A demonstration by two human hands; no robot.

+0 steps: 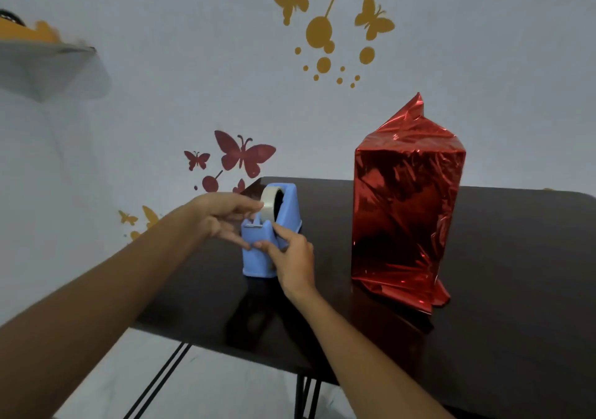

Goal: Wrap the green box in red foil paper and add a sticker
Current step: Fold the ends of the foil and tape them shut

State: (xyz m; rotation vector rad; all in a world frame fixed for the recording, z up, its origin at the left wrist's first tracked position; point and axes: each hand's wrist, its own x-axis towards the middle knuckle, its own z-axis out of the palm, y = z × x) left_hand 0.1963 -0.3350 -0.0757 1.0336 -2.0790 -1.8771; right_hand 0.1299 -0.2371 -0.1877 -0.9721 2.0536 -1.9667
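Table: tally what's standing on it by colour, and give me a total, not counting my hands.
Blue: 1, the tape dispenser
Whitish: 1, the tape roll mounted in the dispenser
Red: 1, the foil-wrapped box
Total: 3

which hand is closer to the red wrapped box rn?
Right. The right hand grips the tape dispenser, left of the wrapped box with a gap between. The left hand is farther left, beyond the dispenser, fingers on the tape roll.
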